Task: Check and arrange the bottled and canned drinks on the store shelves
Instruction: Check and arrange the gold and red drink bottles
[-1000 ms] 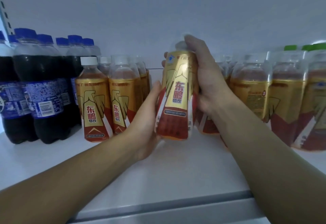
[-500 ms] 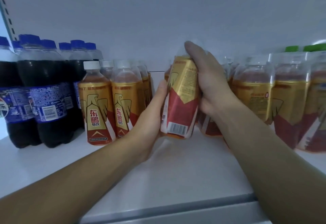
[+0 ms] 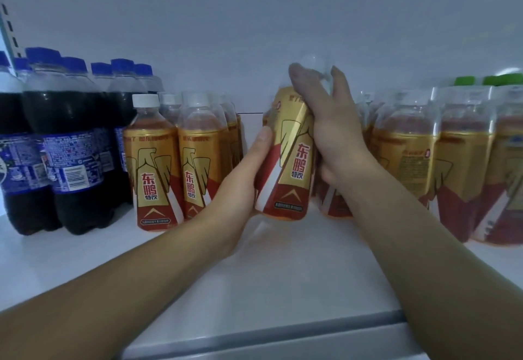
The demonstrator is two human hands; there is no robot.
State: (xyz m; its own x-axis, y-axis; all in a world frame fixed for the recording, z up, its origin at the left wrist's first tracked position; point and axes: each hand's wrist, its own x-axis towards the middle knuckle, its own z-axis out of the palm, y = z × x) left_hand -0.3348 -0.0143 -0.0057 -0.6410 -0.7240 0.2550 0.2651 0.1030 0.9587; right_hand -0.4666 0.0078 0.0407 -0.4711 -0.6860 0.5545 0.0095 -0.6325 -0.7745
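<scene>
While the left hand grips the tilted bottle low on its label, the right hand clasps its neck; cola bottles stand left of both.

Centre frame: gold-and-red bottle, label forward, top tilted right, gripped by left hand and right hand. Matching bottles upright either side; cola bottles far left.

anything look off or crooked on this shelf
Only the gold-and-red bottle gripped by the left hand and right hand is tilted, top leaning right. The bottles to its right show their back labels. No spill or damage visible.
</scene>
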